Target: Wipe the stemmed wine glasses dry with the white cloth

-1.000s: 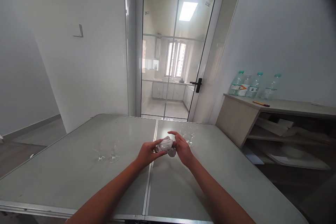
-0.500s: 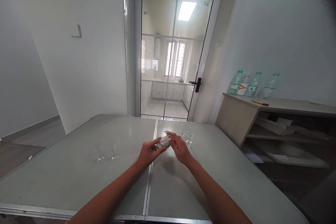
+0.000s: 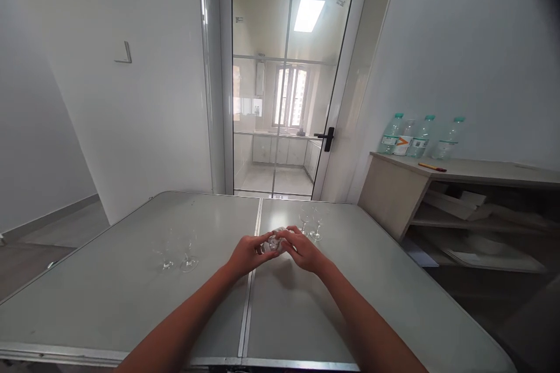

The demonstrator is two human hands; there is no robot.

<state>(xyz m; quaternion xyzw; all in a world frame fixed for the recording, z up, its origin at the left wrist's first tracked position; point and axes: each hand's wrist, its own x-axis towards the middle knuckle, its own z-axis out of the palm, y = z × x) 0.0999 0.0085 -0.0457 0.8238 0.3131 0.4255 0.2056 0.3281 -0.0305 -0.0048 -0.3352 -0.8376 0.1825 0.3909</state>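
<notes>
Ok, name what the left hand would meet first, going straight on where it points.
The left hand holds a whitish object; straight past it, probably the right hand, though depth is unclear.

"Colours, lower frame?"

"The tabletop [image 3: 131, 309] was plain grey-green, its centre strip [image 3: 245, 317] silver; the glasses [image 3: 189, 263] at lower left were colourless."

"Right of frame?"

"Three bottles [image 3: 420, 143] were pale green with teal caps; a white label [image 3: 403, 144] bore an orange chevron."

"Centre?"

"The cloth [image 3: 280, 232] was white."

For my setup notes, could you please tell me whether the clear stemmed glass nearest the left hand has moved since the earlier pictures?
No; the clear stemmed glass shows no shift either way against the silver metal table seam.
</notes>
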